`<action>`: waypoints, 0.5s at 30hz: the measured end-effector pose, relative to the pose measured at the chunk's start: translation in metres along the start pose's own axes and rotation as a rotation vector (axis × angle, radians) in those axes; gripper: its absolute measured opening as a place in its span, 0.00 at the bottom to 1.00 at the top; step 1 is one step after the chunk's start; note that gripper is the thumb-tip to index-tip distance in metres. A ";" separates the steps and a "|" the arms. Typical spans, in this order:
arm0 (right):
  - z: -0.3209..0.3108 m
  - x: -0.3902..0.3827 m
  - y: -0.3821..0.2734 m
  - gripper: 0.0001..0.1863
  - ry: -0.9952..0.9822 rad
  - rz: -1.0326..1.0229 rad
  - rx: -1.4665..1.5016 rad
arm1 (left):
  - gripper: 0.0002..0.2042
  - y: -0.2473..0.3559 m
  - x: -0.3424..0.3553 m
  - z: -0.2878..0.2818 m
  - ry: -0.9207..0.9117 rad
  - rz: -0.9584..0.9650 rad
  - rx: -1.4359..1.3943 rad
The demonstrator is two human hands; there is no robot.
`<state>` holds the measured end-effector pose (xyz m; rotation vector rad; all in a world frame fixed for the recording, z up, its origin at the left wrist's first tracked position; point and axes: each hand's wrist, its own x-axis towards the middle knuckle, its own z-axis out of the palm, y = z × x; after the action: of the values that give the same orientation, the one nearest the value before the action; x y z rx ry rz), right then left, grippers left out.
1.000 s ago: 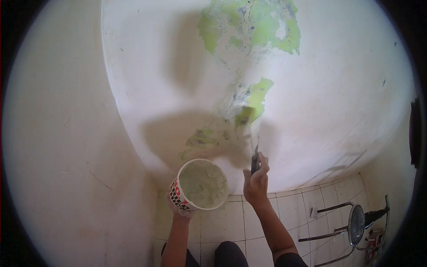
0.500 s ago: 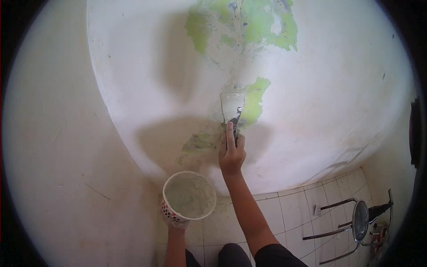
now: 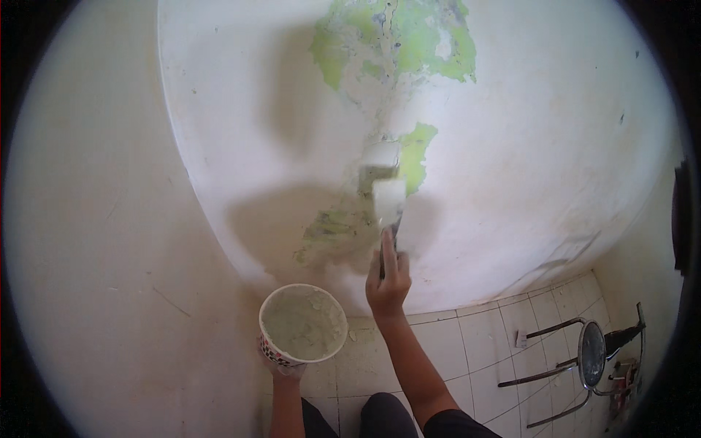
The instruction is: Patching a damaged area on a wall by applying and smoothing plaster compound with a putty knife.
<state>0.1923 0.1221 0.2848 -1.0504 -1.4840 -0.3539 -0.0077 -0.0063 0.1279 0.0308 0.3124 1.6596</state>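
In my right hand [image 3: 388, 288] is a putty knife [image 3: 389, 201] with a wide, pale-coated blade and a dark handle; my fingers close round the handle. Its blade is slightly blurred and lies over the white wall [image 3: 511, 160], just below a fresh smear of wet filler [image 3: 382, 155]. Beside the smear is a bare green patch [image 3: 416, 157] where the paint is gone. My left hand [image 3: 287, 369] holds up a white round tub [image 3: 303, 323] from below, its fingers mostly hidden behind it. Greyish-white filler [image 3: 303, 319] fills much of the tub.
A larger green patch [image 3: 423, 51] with a crack spreads higher up, and a smaller one [image 3: 326, 226] lies lower left. On the tiled floor [image 3: 431, 343] at right, a metal-legged stool [image 3: 591, 354] lies on its side. Another wall [image 3: 95, 219] meets this one at left.
My right hand has drawn the putty knife down and slightly right, uncovering a smooth strip of filler on the wall. The tub has shifted slightly left in view.
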 end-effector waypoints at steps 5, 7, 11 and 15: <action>-0.024 0.081 -0.056 0.28 -0.056 0.121 -0.107 | 0.36 0.000 -0.010 0.001 -0.061 0.048 0.097; -0.019 0.075 -0.058 0.29 -0.104 0.154 -0.144 | 0.36 -0.001 -0.015 0.006 -0.069 0.051 0.099; -0.006 0.035 -0.044 0.30 -0.196 0.199 -0.152 | 0.37 0.001 -0.012 -0.001 -0.282 0.209 0.278; 0.008 -0.019 -0.013 0.33 -0.249 0.186 -0.192 | 0.37 0.002 -0.017 0.025 -0.042 0.088 0.207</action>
<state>0.1750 0.1136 0.2698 -1.4157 -1.5783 -0.2429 -0.0025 -0.0189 0.1548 0.2372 0.4548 1.7053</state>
